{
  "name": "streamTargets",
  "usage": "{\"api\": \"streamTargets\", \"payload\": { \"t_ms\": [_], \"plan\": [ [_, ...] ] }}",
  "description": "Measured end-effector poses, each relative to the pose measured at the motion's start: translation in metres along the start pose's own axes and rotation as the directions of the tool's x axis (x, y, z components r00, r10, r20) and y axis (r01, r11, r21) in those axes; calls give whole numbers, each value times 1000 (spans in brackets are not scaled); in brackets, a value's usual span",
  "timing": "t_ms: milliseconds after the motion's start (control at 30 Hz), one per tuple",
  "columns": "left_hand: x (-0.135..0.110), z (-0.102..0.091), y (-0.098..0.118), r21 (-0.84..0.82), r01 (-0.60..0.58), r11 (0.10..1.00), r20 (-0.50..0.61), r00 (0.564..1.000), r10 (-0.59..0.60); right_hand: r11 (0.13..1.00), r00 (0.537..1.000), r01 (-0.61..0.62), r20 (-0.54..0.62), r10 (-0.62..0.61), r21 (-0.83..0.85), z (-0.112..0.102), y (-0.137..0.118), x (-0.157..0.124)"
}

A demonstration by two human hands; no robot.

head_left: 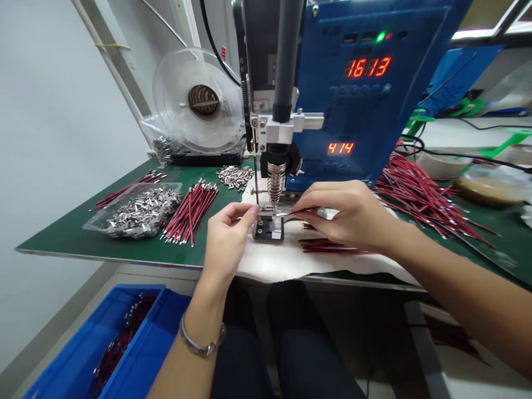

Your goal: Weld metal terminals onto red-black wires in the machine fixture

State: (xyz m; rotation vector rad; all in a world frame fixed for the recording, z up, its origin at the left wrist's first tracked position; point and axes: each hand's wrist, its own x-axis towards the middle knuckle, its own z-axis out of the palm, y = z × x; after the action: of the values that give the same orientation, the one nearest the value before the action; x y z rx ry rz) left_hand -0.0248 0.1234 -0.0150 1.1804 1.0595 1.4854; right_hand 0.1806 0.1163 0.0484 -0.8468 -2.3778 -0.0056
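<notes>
Head view: my green-matted table (75, 235) fronts a blue machine (366, 100). My right hand (347, 213) pinches a thin red wire (300, 211), lying left-right, tip at the small metal fixture (269, 226); my left hand (228, 233) pinches there too.

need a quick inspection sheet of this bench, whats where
surface: green mat with a white cloth under the work spot
job's things: small metal fixture below the machine's tip; thin red wire pointing at it
clutter: metal terminals in a clear tray; bundle of red wires; larger red wire pile
hands: left hand pinching at the fixture; right hand holding the red wire
cables: black cords at the far right
surroundings: blue machine reading 1613 and 414; clear reel; blue bin below the bench
</notes>
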Motion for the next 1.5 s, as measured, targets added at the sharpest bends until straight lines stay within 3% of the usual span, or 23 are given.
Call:
{"api": "streamTargets", "payload": {
  "t_ms": [200,300,367,400,467,500,533,600,1000,1200,1333,1500],
  "plan": [
    [1,0,-2,5,-3,1000,-13,1000,3,995,999,-48,10,47,90,-22,-26,-41],
    [1,-1,-2,11,-11,1000,-21,1000,11,968,967,-249,-63,247,-27,-42,-16,-65],
    [2,0,-1,24,-14,1000,-26,1000,15,877,878,-470,-156,453,-100,-61,-1,-75],
    [2,0,-1,30,-18,999,-27,999,19,806,805,-581,-232,546,-118,-70,7,-79],
    [2,1,0,33,-27,999,-28,999,28,619,626,-775,-297,722,-129,-88,22,-85],
    [2,1,1,32,-30,999,-31,999,31,552,558,-826,-290,778,-108,-95,29,-87],
    [2,2,1,32,-31,999,-33,999,32,502,505,-859,-319,802,-98,-100,34,-89],
    [2,2,2,35,-32,999,-41,999,33,459,470,-881,-319,823,-113,-105,43,-93],
    [2,0,0,60,-44,997,-27,999,46,516,559,-828,-362,745,-217,-110,81,-104],
    [3,-1,-2,39,-59,997,-25,998,60,515,567,-824,-352,745,-236,-107,90,-96],
    [5,-2,-3,12,-45,999,-40,998,46,509,552,-834,-307,776,-212,-108,83,-91],
    [5,0,-1,-28,-34,999,-37,999,33,496,520,-854,-206,829,-158,-105,52,-86]
  ]
}}
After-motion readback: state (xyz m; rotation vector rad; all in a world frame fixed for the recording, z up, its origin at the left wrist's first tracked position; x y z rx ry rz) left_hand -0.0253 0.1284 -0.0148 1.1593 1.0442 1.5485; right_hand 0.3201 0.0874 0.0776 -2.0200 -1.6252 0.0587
